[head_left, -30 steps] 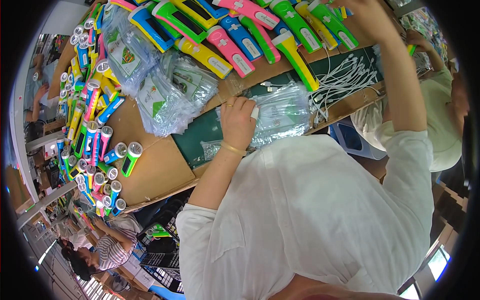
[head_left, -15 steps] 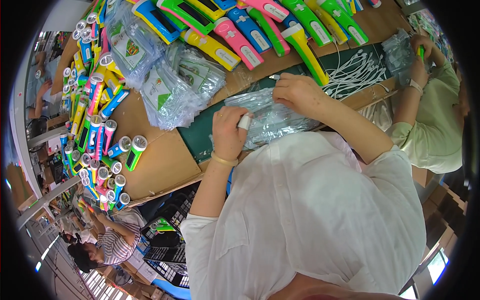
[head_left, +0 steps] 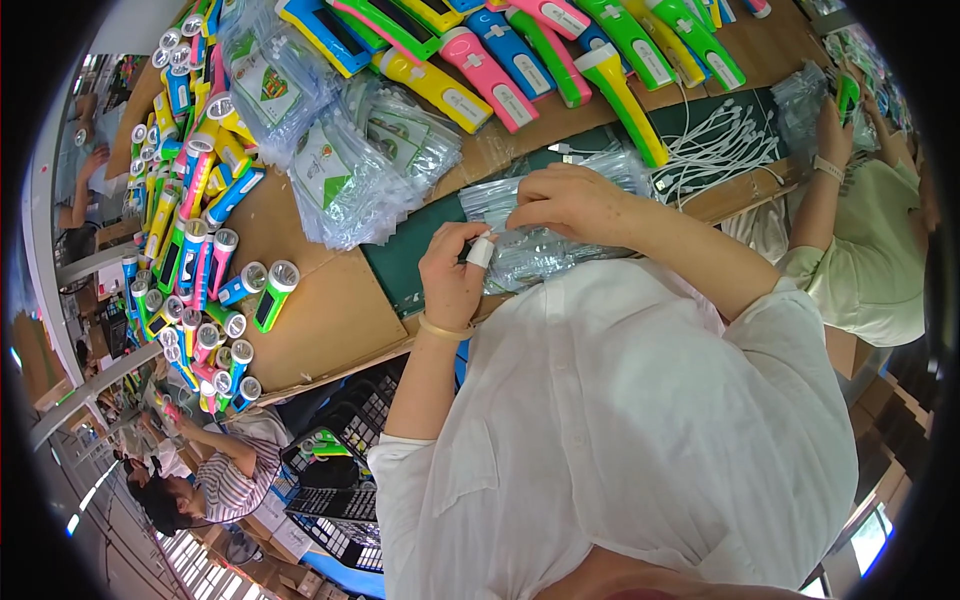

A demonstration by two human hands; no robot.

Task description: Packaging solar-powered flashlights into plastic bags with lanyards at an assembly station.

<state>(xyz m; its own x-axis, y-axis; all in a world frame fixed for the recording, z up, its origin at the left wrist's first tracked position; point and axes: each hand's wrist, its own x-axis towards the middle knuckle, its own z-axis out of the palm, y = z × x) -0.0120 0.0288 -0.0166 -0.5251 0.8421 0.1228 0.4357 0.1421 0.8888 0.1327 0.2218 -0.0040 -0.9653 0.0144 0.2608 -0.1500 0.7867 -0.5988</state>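
A pile of clear plastic bags lies flat on the green mat right in front of me. My left hand, with a white wrap on one finger, is closed at the pile's left end, pinching a bag's edge. From the right, my right hand reaches over the same bags. Its fingers are bent together close to my left fingertips, at the bag's edge; the exact grip is partly hidden. Just beyond that hand, white cable plugs rest on the mat. A bundle of white cables spreads out to the right.
Colourful flashlights lie in a heap at the far side, with more flashlights at left. Bags with printed cards sit between. A co-worker's hand holds a green item at right. Black crates stand below the table edge.
My right hand has moved left and nearer, toward my left hand, uncovering the cable plugs. My left hand has shifted only slightly. The co-worker at right has raised a green item.
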